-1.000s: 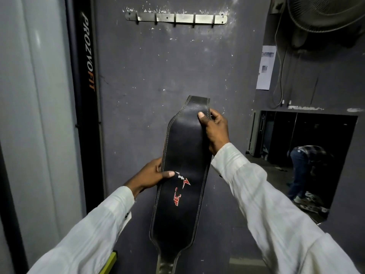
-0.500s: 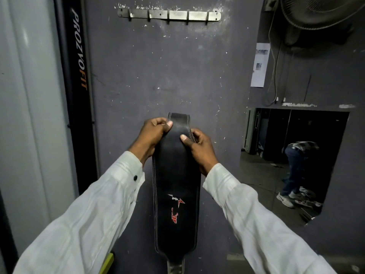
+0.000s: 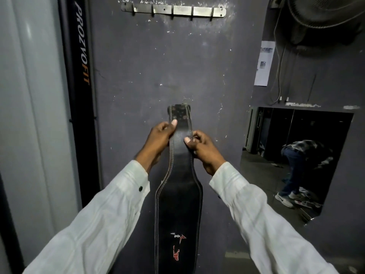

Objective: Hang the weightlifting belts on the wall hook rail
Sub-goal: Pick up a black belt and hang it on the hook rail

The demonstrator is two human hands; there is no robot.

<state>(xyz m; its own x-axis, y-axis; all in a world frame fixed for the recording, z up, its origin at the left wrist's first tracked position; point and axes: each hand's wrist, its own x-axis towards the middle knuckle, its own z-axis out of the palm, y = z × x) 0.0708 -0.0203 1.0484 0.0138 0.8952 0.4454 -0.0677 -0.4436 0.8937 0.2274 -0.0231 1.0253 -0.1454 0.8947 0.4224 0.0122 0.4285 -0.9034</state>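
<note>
Our left hand (image 3: 158, 139) and right hand (image 3: 203, 149) each pinch one edge of the belt (image 3: 178, 204) at its narrow upper end, thumbs on its face. It hangs upright before the wall, well below the hook rail (image 3: 173, 11). It looks like thick, stiff, fairly heavy leather, so we'd hold it near the punched tip.

The left sleeve (image 3: 102, 220) and the right sleeve (image 3: 266, 224) are long and white, of lightly creased cloth with faint lengthwise lines. The left cuff (image 3: 136, 175) carries one small dark button (image 3: 140, 188); the right cuff (image 3: 225, 175) shows stitched bands. The left hand (image 3: 158, 139) and right hand (image 3: 205, 149) are bare.
</note>
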